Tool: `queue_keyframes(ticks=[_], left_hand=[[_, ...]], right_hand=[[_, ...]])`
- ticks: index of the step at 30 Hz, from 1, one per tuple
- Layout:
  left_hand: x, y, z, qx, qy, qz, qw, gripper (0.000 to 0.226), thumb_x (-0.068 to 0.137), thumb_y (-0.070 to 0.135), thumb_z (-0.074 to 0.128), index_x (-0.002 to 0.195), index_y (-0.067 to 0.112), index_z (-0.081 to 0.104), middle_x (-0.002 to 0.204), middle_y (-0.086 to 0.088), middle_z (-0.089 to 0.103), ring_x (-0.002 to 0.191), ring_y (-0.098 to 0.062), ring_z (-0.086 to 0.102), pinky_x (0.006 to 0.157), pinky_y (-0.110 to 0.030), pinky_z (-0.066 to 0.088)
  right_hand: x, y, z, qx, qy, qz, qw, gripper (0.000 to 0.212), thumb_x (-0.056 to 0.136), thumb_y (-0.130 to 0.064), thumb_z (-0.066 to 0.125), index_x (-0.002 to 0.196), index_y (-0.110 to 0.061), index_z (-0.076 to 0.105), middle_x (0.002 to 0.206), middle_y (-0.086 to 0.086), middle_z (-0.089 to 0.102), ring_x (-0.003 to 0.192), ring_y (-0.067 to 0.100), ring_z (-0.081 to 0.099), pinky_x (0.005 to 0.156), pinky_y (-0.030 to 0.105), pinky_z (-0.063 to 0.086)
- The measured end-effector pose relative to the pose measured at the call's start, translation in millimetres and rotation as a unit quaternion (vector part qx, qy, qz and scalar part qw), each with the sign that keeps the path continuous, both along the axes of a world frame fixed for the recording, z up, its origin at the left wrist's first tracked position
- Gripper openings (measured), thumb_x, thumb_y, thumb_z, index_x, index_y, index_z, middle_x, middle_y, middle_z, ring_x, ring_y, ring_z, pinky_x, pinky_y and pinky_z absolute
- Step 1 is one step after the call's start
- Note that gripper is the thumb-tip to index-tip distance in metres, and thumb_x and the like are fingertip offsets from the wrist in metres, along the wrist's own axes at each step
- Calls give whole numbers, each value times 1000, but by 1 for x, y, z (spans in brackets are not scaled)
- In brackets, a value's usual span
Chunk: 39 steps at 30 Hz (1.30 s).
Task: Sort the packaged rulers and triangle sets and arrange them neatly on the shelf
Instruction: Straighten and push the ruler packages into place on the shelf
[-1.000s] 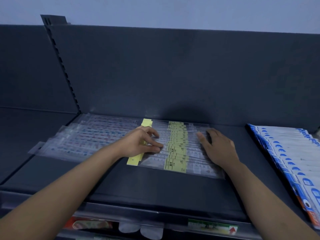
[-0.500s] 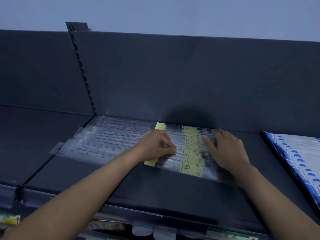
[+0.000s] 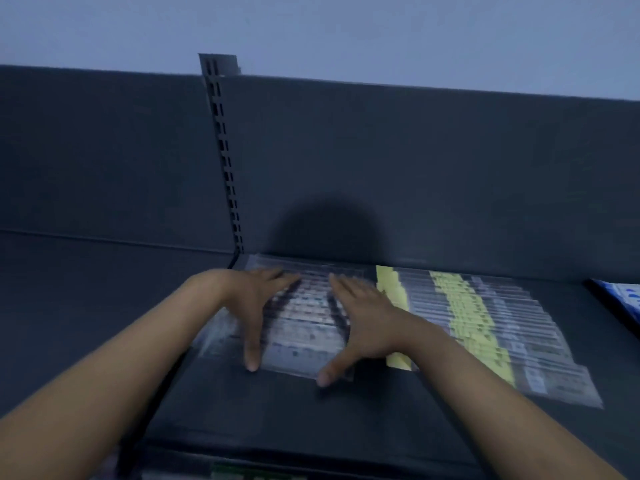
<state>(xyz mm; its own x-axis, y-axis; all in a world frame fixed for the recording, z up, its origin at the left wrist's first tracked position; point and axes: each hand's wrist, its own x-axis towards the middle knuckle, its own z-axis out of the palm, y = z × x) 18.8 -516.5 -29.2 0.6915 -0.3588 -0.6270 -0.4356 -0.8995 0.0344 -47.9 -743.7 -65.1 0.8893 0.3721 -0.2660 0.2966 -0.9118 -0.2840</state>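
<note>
A fanned stack of clear-packaged rulers with coloured print lies flat on the dark shelf, against the back panel. My left hand and my right hand lie spread on this stack, fingers straight, thumbs reaching down to its front edge. To the right lies a second fanned stack of clear-packaged rulers with yellow labels; no hand touches it. The frame is motion-blurred.
A slotted upright post divides the back panel just left of the stacks. Blue-and-white packages lie at the far right edge. A lower shelf front with a green label shows at the bottom.
Both hands left the yellow-labelled stack and moved left onto the coloured-print stack. The left hand's fingers went from curled to straight. The view swung left.
</note>
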Motion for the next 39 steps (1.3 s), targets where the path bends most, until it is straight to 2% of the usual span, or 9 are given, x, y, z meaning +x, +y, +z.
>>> queue_keyframes(ticks=[8, 15, 19, 24, 27, 31, 33, 37, 39], left_hand=[[40, -6, -8, -58, -32, -33, 997, 164, 22, 72, 84, 144, 46, -23, 158, 16, -18, 147, -16, -13, 120, -43, 0], [56, -14, -8, -94, -63, -35, 993, 153, 16, 74, 82, 147, 43, 10, 143, 17, 18, 133, -19, 19, 111, -40, 28], [60, -17, -7, -131, -62, -15, 989, 119, 19, 70, 83, 124, 41, 36, 114, 19, 41, 104, -10, 36, 97, -36, 42], [60, -17, -3, -152, -23, 12, 988, 83, 31, 61, 88, 103, 36, 55, 103, 19, 60, 94, -6, 55, 88, -34, 53], [54, -17, -2, -190, -37, -9, 981, 61, 45, 51, 90, 94, 29, 61, 100, 12, 62, 91, -10, 60, 83, -35, 55], [50, -1, -2, -221, -109, -8, 969, 52, 59, 41, 87, 100, 28, 58, 106, 9, 60, 96, -13, 57, 84, -38, 53], [51, 11, -5, -222, -130, 7, 966, 53, 62, 42, 85, 108, 29, 61, 109, 11, 60, 100, -14, 57, 86, -37, 52], [49, 35, -18, -355, -95, 69, 927, 26, 57, 43, 90, 74, 34, 72, 80, 15, 71, 79, -4, 65, 68, -23, 52], [49, 40, -23, -408, -79, 80, 906, 27, 55, 43, 92, 73, 34, 74, 80, 16, 73, 78, 0, 66, 66, -15, 49]], right_hand=[[51, 37, 19, -98, 80, -95, 987, 163, 32, -74, 80, 144, -29, -29, 157, -5, -24, 141, 10, -26, 115, 48, -17], [61, 35, 32, -90, 73, -114, 987, 140, 37, -66, 84, 150, -29, 9, 152, -4, 17, 145, 17, 3, 112, 43, -20], [70, 34, 35, -69, 29, -111, 991, 117, 39, -62, 85, 138, -25, 37, 130, -4, 41, 130, 17, 29, 113, 37, 3], [77, 33, 31, -32, 47, -137, 989, 86, 35, -63, 84, 107, -31, 50, 107, -7, 54, 101, 20, 35, 87, 35, 48], [78, 33, 27, 9, 29, -122, 992, 66, 41, -56, 84, 91, -28, 52, 97, -5, 58, 96, 21, 46, 81, 37, 51], [69, 30, 21, 75, -126, -82, 986, 51, 52, -43, 85, 85, -25, 50, 85, -10, 57, 82, 16, 53, 62, 31, 39], [62, 26, 15, 95, -174, -83, 977, 49, 57, -45, 83, 89, -28, 50, 86, -13, 57, 83, 15, 53, 64, 29, 35], [49, 5, 2, 144, -168, -145, 964, 47, 60, -44, 83, 99, -32, 59, 99, -14, 65, 94, 13, 59, 82, 32, 48], [46, -6, -2, 222, -127, -180, 950, 41, 59, -31, 87, 92, -27, 63, 91, -11, 69, 88, 11, 63, 80, 32, 51]])
